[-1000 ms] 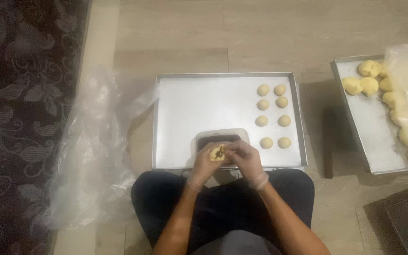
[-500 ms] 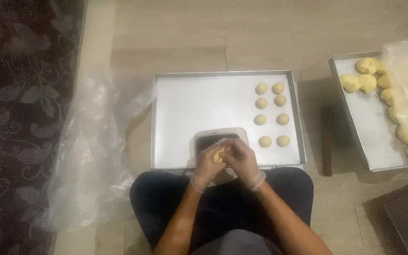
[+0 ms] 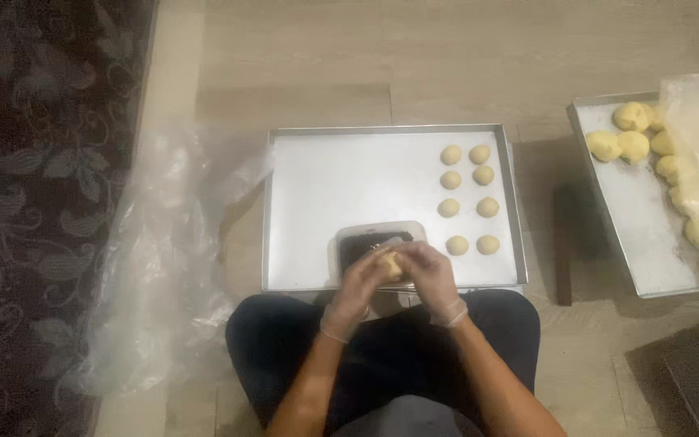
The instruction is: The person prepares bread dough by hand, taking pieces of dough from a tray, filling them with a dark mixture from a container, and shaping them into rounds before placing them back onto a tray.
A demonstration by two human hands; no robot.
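Dough (image 3: 390, 264): soft, light, likely sticky; cup it gently all round.
Left hand (image 3: 363, 279): closed around dough.
Right hand (image 3: 430, 273): closed around dough.

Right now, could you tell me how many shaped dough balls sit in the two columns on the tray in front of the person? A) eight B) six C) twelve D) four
A: the dough balls form two columns of four at the right end of the metal tray, while both gloved hands, left hand and right hand, cup another piece over the dark-filled container.
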